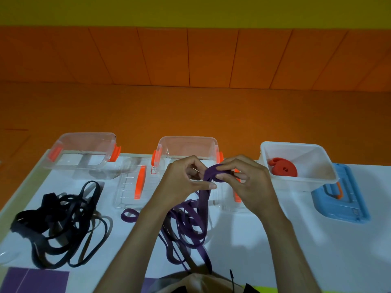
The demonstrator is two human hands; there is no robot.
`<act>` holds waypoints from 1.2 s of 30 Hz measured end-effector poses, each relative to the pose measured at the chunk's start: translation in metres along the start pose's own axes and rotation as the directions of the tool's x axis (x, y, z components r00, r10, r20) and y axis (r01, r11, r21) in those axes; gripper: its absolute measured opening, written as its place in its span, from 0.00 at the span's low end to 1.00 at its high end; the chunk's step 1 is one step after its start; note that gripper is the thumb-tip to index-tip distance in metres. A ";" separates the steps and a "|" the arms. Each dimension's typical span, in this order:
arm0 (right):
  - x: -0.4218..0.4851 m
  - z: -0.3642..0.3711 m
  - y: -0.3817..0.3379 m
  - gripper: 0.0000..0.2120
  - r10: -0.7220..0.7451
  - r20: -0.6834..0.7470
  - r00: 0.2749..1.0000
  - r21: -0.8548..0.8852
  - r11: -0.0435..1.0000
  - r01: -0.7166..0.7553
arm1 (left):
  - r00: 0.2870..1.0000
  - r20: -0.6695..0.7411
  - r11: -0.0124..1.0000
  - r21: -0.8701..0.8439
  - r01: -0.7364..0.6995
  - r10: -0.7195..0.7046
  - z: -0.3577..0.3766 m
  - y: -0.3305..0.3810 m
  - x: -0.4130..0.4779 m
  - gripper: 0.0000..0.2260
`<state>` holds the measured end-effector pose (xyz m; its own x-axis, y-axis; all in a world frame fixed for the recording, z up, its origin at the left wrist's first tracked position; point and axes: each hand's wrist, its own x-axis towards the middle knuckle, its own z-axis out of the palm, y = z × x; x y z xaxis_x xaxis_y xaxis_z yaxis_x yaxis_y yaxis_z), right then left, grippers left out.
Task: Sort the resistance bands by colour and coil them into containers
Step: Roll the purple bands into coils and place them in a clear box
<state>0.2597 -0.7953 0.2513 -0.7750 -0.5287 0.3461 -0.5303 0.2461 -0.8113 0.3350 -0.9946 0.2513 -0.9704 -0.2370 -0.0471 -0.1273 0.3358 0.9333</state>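
A flat purple rubber resistance band (pixel 208 176) is pinched at its upper end by both hands above the white worktop (pixel 275 240). The left hand (pixel 182 180) grips it between thumb and curled fingers; the right hand (pixel 247 180) holds a small loop of it. The rest hangs into a loose purple tangle (pixel 190 227) on the worktop.

Just behind the hands stands a clear plastic container with orange clips (pixel 188 138). To the right, a white plastic tub (pixel 313 157) holds a coiled orange band (pixel 283 170). A tangle of black bands (pixel 49 199) lies well to the left.
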 end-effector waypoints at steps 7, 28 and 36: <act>0.003 -0.005 -0.006 0.07 -0.042 0.064 0.997 -0.067 0.997 0.046 | 0.997 0.073 0.980 0.197 -0.036 0.022 -0.010 0.005 0.004 0.18; 0.005 0.004 0.004 0.06 0.010 0.037 0.999 0.071 0.997 -0.012 | 0.984 0.087 0.908 0.380 -0.177 0.156 -0.018 -0.003 0.011 0.19; 0.004 0.010 0.007 0.15 0.136 -0.128 0.982 0.337 0.938 -0.086 | 0.986 -0.089 0.959 -0.235 -0.161 0.144 0.014 -0.014 0.004 0.23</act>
<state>0.2561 -0.8040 0.2420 -0.8775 -0.3820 0.2900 -0.3147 0.0024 -0.9492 0.3300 -0.9880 0.2330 -0.9565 -0.2663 0.1193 0.0824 0.1458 0.9859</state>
